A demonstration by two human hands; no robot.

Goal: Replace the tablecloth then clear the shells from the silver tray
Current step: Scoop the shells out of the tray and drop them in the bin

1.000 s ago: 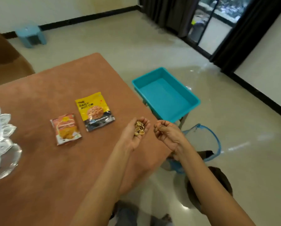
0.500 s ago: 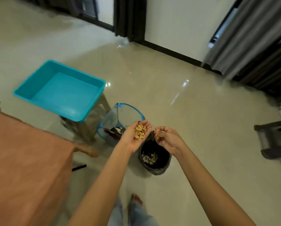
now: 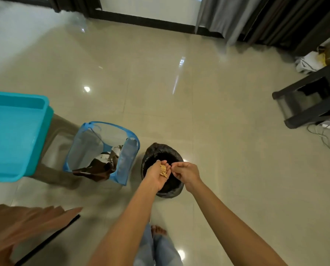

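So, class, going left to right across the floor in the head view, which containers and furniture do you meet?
In order: teal tub → blue mesh basket → black-lined bin → dark stool.

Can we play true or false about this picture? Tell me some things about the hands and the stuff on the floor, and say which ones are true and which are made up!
1. The left hand has shells lying in its palm. True.
2. The blue mesh basket has brown cloth inside it. True.
3. The shells are held over the blue mesh basket. False: the left hand and the right hand are both over the black-lined bin, which stands to the right of the basket.
4. The person is wearing shoes. False: a bare foot shows on the floor.
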